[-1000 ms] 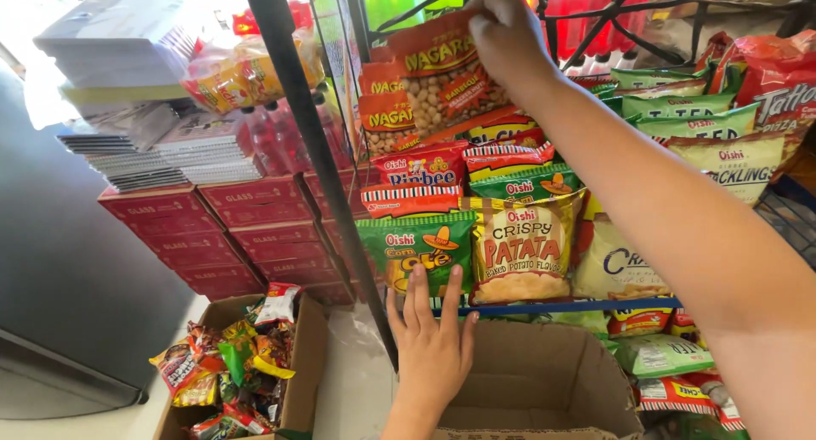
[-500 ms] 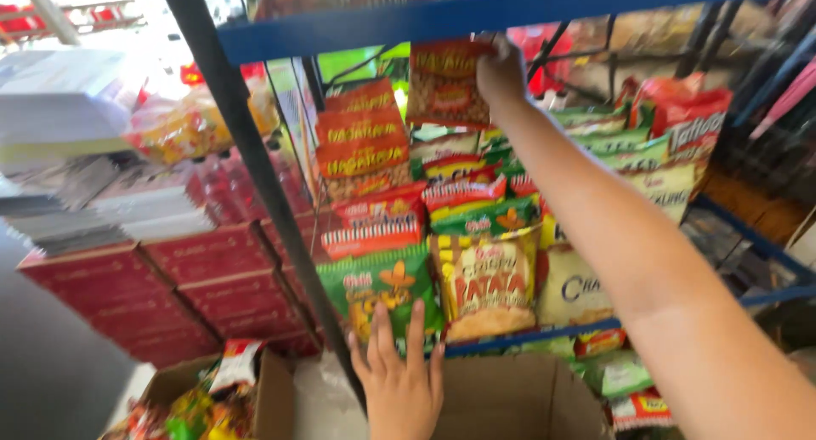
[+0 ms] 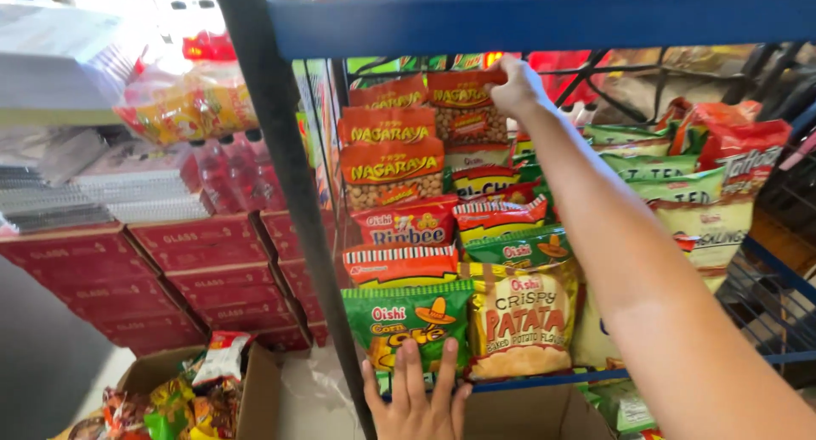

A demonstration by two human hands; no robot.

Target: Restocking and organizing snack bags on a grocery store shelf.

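Right hand (image 3: 518, 87) was up at the back of the shelf, fingers curled shut round the top edge of an orange peanut packet (image 3: 461, 117), holding it upright in the back row. Looked like the placing step of restocking, pkt nearly seated. Next move, by my read, called for a clean release w/o tipping the row in front, since the packs lean on each other.

Left hand (image 3: 416, 397) was down low, palm flat, fingers spread open and pressed against the bottom of a green corn-chip bag (image 3: 410, 321), gripping nothing, just bracing it at the blue shelf rail (image 3: 544, 379).

The peanut pkt: orange w/ a clear window showing pale nuts, glossy, crinkly, light to handle I'd say. It sat just beside two matching orange packs (image 3: 389, 155) to its left, stacked like steps. In front: a yellow potato-chip bag (image 3: 523, 321), touching the green one.

Below left, an open cardboard box (image 3: 255, 397) w/ mixed snack packs. Red cartons (image 3: 195, 270) were stacked beyond the dark upright post (image 3: 285, 193).
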